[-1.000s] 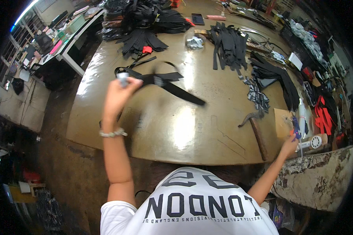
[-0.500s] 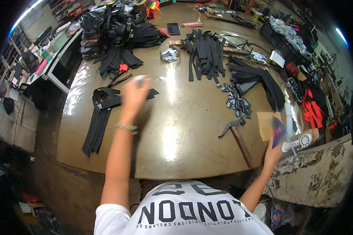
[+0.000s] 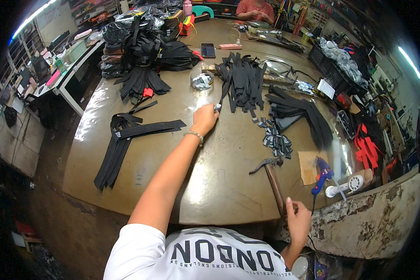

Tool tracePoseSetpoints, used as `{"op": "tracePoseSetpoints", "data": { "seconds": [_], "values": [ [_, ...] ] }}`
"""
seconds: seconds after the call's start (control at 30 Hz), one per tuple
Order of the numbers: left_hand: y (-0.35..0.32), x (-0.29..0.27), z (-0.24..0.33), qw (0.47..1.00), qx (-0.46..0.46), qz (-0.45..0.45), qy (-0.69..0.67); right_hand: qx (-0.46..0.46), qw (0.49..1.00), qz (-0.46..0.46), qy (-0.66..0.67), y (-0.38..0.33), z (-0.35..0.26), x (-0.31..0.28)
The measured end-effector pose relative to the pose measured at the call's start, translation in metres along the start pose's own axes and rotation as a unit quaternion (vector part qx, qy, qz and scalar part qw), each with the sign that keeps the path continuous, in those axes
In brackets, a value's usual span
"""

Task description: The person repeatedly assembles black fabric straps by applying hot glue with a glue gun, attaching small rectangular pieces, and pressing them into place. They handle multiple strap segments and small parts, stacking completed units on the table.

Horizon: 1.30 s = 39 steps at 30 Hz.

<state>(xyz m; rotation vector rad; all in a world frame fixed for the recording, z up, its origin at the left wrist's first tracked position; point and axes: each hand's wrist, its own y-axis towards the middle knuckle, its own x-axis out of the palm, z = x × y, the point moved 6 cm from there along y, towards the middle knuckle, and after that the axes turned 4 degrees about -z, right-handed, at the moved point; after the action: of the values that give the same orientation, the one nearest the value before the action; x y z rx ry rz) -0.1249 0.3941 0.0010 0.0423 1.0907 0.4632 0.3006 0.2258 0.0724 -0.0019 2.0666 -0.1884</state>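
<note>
My left hand [image 3: 205,120] reaches over the middle of the table, its fingers closed on a small grey-white piece [image 3: 217,107]. A black strap [image 3: 225,89] hangs from the pile of black straps [image 3: 242,84] just beyond those fingers; I cannot tell whether they touch it. My right hand [image 3: 298,221] is at the front edge, thumb apart from loosely bent fingers, with nothing visible in it. Beside it lies the wooden handle of a hammer [image 3: 275,186]. To its upper right a blue glue gun [image 3: 322,176] rests by a tan sheet [image 3: 308,163].
Small black-grey pieces [image 3: 277,140] lie heaped beside more black straps [image 3: 308,114]. A clear round container [image 3: 201,82] and a phone [image 3: 208,50] are farther back. Joined straps [image 3: 121,135] lie left. A white fan [image 3: 350,185] is at right. Another person [image 3: 255,11] sits at the far end.
My left hand has moved right, from above the joined straps to the strap pile. My right hand has left the glue gun and come nearer, beside the hammer handle. The view has shifted.
</note>
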Motion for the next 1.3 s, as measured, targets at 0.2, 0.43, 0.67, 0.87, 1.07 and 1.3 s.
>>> {"op": "tracePoseSetpoints", "data": {
  "seconds": [0.2, 0.43, 0.67, 0.87, 1.07, 1.3],
  "values": [
    [-0.008, -0.026, -0.003, 0.985, -0.033, 0.070, -0.156, -0.164, 0.978, 0.120, 0.050, 0.002, -0.051, -0.006],
    [-0.145, -0.055, 0.013, 0.805, -0.174, -0.013, -0.567, -0.103, 0.761, -0.367, 0.525, 0.017, -0.121, 0.125],
    [-0.250, -0.065, 0.021, 0.863, -0.176, -0.043, -0.472, 0.001, 0.653, -0.581, 0.486, 0.027, -0.179, 0.194],
    [-0.261, -0.069, 0.022, 0.893, -0.177, -0.069, -0.407, 0.014, 0.639, -0.600, 0.481, 0.051, -0.185, 0.207],
    [-0.265, -0.069, 0.028, 0.894, -0.153, -0.073, -0.415, 0.017, 0.689, -0.512, 0.513, 0.105, -0.218, 0.210],
    [-0.266, -0.070, 0.019, 0.902, -0.148, -0.011, -0.405, -0.139, 0.804, -0.401, 0.417, 0.180, -0.257, 0.208]
  ]
}}
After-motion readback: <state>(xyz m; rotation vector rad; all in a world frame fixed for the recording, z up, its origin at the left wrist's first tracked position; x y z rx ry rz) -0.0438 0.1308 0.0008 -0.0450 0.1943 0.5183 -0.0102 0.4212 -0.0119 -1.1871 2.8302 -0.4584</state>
